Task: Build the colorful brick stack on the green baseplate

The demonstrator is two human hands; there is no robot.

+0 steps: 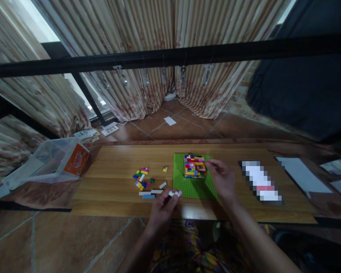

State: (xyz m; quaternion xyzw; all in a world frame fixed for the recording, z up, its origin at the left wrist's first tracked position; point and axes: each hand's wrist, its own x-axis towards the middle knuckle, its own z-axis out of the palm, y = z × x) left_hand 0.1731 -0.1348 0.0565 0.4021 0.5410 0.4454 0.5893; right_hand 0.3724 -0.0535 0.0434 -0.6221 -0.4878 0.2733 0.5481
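On the green baseplate (184, 189) stands a boxy stack of multicoloured toy bricks (195, 167), red, yellow, blue and white among them. My right hand (222, 180) is at the right side of this stack, thumb and fingers drawn together near its upper edge; whether anything is between the fingertips is hidden. Low over the baseplate's front left corner, my left hand (164, 206) pinches a few joined white and pink bricks (175, 193). Left of that hand lie a loose pile of coloured bricks (140, 178), long white and blue bricks (148, 196) and a small yellow-green piece (165, 169).
A clear plastic bin (57, 159) with an orange label stands left of the wooden table (108, 178). A blurred-out flat object (261, 182) and a white sheet (304, 174) lie on the right. A dark rail (147, 58) crosses before the curtains.
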